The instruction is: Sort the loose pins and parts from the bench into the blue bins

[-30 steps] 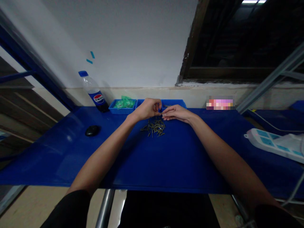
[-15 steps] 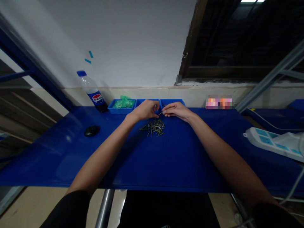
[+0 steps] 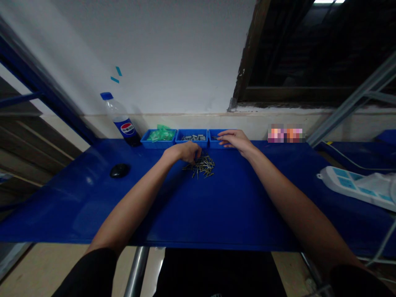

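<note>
A loose pile of thin, brass-and-dark metal pieces like screws (image 3: pixel 204 166) lies on the blue tabletop (image 3: pixel 198 210). My left hand (image 3: pixel 185 152) is at the pile's upper left edge, its fingers curled down into it; what they pinch is too small to make out. My right hand (image 3: pixel 236 141) hovers over the right blue bin (image 3: pixel 213 144), fingers stretched forward and slightly apart. Part of that bin's contents is hidden behind the hand. Small grey-white pieces (image 3: pixel 193 137) fill the middle blue bin (image 3: pixel 192 144). Green plastic bags (image 3: pixel 161 134) lie in the left blue bin (image 3: pixel 158 144).
A Pepsi bottle (image 3: pixel 126 126) stands by the wall left of the bins. A black computer mouse (image 3: pixel 119 170) rests on the left of the tabletop. To the right lies a white power strip (image 3: pixel 355 183) with a cable. A blurred-out item (image 3: pixel 285 134) sits against the wall.
My hands have parted. The left moved down to the pile, uncovering the middle bin; the right moved slightly right, over the right bin. The thin piece seen between them no longer shows.
</note>
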Demonstrator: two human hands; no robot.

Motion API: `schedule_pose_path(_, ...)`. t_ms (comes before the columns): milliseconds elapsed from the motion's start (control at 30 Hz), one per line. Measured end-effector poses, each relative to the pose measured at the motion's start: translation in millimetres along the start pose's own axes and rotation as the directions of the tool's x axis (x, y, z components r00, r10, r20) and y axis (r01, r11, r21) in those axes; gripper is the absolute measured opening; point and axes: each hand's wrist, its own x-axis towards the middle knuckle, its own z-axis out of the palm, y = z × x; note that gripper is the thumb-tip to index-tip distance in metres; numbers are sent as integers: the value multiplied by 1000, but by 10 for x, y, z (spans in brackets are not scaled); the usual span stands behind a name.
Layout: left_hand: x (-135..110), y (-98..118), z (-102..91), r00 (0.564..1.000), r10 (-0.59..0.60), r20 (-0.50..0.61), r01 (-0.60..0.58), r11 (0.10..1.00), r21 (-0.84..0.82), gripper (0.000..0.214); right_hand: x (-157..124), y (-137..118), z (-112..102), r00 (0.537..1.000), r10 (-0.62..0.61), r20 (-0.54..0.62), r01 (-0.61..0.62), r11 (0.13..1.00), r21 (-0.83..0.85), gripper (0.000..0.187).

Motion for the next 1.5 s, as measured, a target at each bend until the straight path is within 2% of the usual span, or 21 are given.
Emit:
schedule_pose_path(267, 10, -12, -21, 998, -15, 56, 18, 999, -45, 31, 25, 46, -10, 997, -13, 72, 14, 1000, -12, 15)
schedule_pose_path(400, 31, -46, 4, 999, 5, 48, -2, 999, -52, 37, 7, 26, 4, 997, -8, 77, 10, 1000, -23, 13)
schedule_pose_path(567, -14, -100, -40, 999, 45, 27, -43, 996, -80, 30, 15, 38, 1, 994, -5, 105, 9, 999, -38, 12)
schedule_pose_path(667, -79, -87, -129, 996, 81, -20, -83, 989, -122, 25, 34, 68, -2, 989, -5, 150, 12, 999, -43, 11)
schedule_pose_path(733, -114, -54, -183, 986, 125, -112, -143, 976, -162, 21, 34, 80, 2, 983, 2, 185, 8, 998, -54, 10)
schedule_pose_path(833, -136, 14, -219, 942, 167, -290, -243, 937, -249, 20, -2, 72, 18, 961, 27, 275, -9, 998, -66, 9)
schedule_pose_path(933, -129, 79, -212, 909, 153, -388, -276, 918, -286, 19, -59, 43, 34, 924, 41, 379, -37, 999, -16, 13)
schedule_pose_path(1200, -101, 139, -171, 902, 149, -406, -281, 915, -290, 18, -121, -8, 30, 904, 9, 428, -54, 994, 92, 12)
schedule_pose_path(1500, -74, 138, -127, 897, 143, -419, -272, 925, -266, 20, -171, -36, 30, 877, -37, 479, 0, 997, 78, 19)
